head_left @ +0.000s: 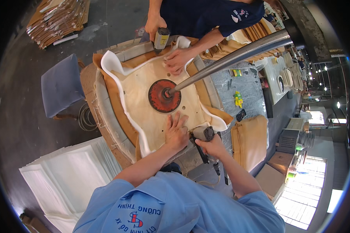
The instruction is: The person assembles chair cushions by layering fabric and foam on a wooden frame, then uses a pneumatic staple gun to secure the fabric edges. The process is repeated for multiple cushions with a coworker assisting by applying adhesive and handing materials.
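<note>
My left hand (177, 133) lies with fingers spread on a pale wooden seat panel (140, 95), near its close edge. In my right hand (213, 146) is an air-powered staple gun (203, 134), its nose at the panel's near right edge. White foam padding (112, 62) and tan covering material (122, 118) stick out around the panel. A red round pressure plate (157, 101) on a metal rod (229, 58) bears on the panel's middle. Opposite me, a co-worker holds another staple gun (160, 40) in one hand and has the other hand (177, 60) on the far edge.
A blue padded seat (62, 87) stands at the left. White foam sheets (66, 167) are stacked at the lower left, brown pieces (58, 21) at the far left. On the right, a grey worktable (221, 79) carries small yellow boxes (238, 99); folded tan material (251, 139) lies nearer.
</note>
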`<state>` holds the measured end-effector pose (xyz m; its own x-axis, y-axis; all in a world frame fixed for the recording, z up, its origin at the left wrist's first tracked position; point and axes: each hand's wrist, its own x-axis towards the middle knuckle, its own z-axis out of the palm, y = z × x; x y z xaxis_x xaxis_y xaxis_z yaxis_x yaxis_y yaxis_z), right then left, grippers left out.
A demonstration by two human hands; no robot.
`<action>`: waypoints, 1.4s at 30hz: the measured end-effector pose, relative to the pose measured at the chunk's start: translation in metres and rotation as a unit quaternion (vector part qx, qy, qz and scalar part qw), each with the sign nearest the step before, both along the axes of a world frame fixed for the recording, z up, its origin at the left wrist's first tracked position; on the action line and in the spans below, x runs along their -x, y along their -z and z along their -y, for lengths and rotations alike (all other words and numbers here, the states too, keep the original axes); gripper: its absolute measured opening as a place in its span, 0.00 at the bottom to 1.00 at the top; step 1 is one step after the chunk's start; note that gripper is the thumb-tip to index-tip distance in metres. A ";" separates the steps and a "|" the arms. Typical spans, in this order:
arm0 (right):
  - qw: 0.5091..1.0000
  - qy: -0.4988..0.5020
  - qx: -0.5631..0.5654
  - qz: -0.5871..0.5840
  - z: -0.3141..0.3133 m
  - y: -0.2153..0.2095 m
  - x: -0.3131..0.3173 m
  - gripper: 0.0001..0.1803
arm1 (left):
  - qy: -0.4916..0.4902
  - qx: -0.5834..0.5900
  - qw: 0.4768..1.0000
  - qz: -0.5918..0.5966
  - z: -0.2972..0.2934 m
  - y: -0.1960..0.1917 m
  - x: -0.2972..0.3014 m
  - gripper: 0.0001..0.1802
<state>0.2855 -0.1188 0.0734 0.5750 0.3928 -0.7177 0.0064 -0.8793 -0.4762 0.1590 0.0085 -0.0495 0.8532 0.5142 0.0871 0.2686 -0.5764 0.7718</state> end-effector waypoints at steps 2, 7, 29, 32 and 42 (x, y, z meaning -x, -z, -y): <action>1.000 0.004 -0.007 -0.002 -0.005 -0.002 -0.001 0.20 | 0.002 0.004 1.000 -0.010 -0.001 -0.001 0.000 0.11; 0.999 -0.024 0.022 0.003 -0.014 -0.006 -0.003 0.20 | 0.002 0.014 1.000 -0.026 -0.001 -0.005 0.001 0.11; 1.000 -0.021 -0.010 0.018 -0.026 -0.007 0.013 0.17 | 0.020 0.000 0.999 -0.031 -0.003 0.004 0.015 0.12; 0.999 -0.023 -0.009 0.020 -0.025 -0.007 0.013 0.18 | 0.026 0.004 0.999 -0.030 -0.004 0.001 0.023 0.11; 0.998 -0.051 0.000 0.021 -0.020 0.002 0.021 0.18 | 0.001 0.017 1.000 -0.020 -0.001 0.000 0.023 0.08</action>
